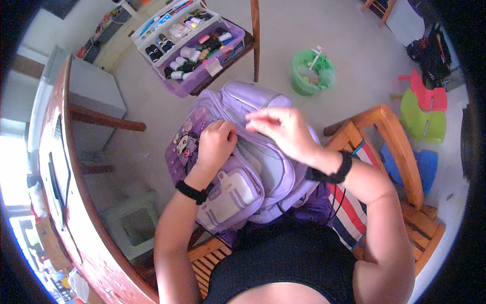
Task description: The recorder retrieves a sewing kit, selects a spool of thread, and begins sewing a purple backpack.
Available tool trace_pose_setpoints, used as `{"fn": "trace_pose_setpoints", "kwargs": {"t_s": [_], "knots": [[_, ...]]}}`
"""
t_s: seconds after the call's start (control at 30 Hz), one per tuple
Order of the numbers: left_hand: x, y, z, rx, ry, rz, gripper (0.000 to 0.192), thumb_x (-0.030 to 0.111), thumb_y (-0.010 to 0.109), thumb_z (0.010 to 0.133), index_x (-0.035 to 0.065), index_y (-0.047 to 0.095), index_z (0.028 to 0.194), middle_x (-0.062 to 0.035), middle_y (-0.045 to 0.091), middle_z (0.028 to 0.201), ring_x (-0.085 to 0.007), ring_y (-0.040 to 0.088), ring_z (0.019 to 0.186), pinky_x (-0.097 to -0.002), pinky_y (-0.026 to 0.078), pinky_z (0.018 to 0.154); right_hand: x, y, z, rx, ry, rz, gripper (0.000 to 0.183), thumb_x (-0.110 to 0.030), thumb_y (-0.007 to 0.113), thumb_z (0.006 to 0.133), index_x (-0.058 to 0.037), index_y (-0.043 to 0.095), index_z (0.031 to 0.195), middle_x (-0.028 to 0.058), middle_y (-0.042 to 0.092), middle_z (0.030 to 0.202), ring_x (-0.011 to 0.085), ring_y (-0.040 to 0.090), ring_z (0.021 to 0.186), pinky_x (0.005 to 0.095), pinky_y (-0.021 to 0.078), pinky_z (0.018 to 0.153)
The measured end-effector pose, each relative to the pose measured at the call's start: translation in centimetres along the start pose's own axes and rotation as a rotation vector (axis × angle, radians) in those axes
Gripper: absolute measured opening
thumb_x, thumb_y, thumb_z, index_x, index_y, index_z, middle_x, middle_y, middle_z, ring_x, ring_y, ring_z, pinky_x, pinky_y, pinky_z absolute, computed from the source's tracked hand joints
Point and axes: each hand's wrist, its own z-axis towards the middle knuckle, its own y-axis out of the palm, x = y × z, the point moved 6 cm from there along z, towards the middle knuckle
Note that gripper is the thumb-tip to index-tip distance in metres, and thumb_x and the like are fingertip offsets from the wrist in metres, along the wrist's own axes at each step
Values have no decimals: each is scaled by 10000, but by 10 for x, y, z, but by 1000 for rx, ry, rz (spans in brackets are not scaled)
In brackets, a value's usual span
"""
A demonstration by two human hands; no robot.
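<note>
A lavender backpack (279, 173) with a purple cartoon-printed front panel (190, 142) rests across my lap, its main compartment unzipped. My left hand (218, 140) is curled at the edge of the printed panel, its fingers closed; whether they pinch the fabric or something thin does not show. Over the opening of the bag hovers my right hand (275, 127), thumb and fingertips close together. Anything as fine as a thread or needle between them is too small to tell. Each wrist wears a black band.
Beyond the bag, a purple sewing box (174, 85) full of thread spools stands on a wooden stool. A green waste basket (303, 89) is on the floor. To the left runs a wooden table (81, 182); a wooden chair (404, 152) with a striped cloth (351, 211) is at the right.
</note>
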Motion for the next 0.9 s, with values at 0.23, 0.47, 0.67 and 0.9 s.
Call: {"fn": "trace_pose_setpoints", "kwargs": {"t_s": [0.23, 0.47, 0.67, 0.9], "knots": [[-4, -1, 0, -32, -20, 52, 105, 18, 633, 645, 31, 592, 741, -128, 616, 738, -304, 607, 674, -374, 489, 599, 30, 62, -87, -46, 454, 469, 488, -88, 510, 873, 24, 357, 1322, 121, 515, 1245, 135, 507, 1058, 250, 387, 918], [9, -9, -1, 76, 1, 48, 99, -3, 621, 636, 31, 548, 693, -98, 572, 668, -298, 578, 630, -389, 469, 571, 45, 74, -85, 114, 475, 362, 556, -113, 505, 842, 49, 310, 1337, 176, 444, 1307, 216, 450, 1153, 288, 342, 971], [9, -12, -4, 118, -20, 45, 93, 2, 626, 647, 32, 551, 693, -100, 586, 687, -291, 584, 638, -378, 474, 575, 75, 75, -60, 83, 371, 437, 406, -53, 417, 891, 48, 385, 1282, 113, 456, 1282, 169, 444, 1143, 286, 319, 989], [5, -13, -7, 100, -73, 75, 89, 23, 653, 647, 32, 594, 714, -114, 619, 706, -268, 615, 639, -335, 493, 586, 97, 87, -45, 249, 504, 918, 261, -137, 455, 901, -34, 551, 1121, 53, 571, 1115, 143, 511, 985, 279, 391, 854]]}}
